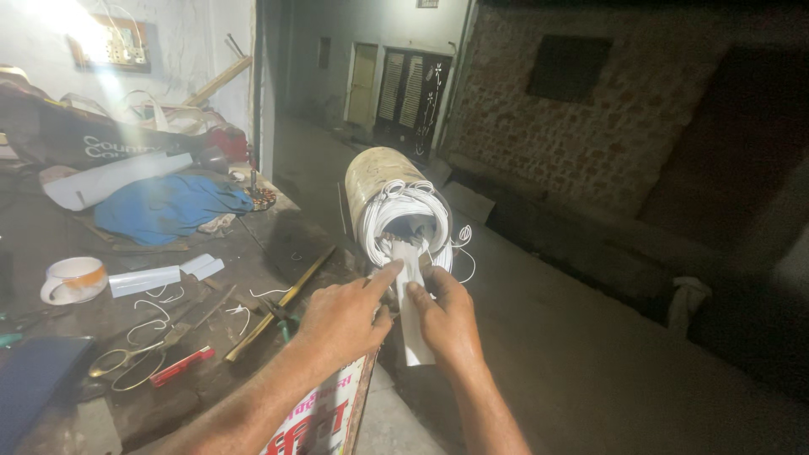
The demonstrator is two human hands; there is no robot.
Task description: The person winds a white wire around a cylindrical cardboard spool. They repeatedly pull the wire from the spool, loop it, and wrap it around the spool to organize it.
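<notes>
We stand at a cluttered counter (278, 232) beside a dark alley with a brick wall (573, 126), a red-lettered white sign (324, 417) leaning below our hands, left (341, 320) and right (447, 324), both pinching a white strip (413, 291) from a cord-filled jar (396, 202).

Jar (389, 190) lies tipped at the worktop's (278, 227) right edge, cords (396, 211) coiled in its mouth. Both hands at the mouth, left hand (341, 320) beside right hand (447, 324), strip (415, 316) between them. Cup (74, 280) far left, scissors (139, 354) before it, cloth (168, 206) behind.
</notes>
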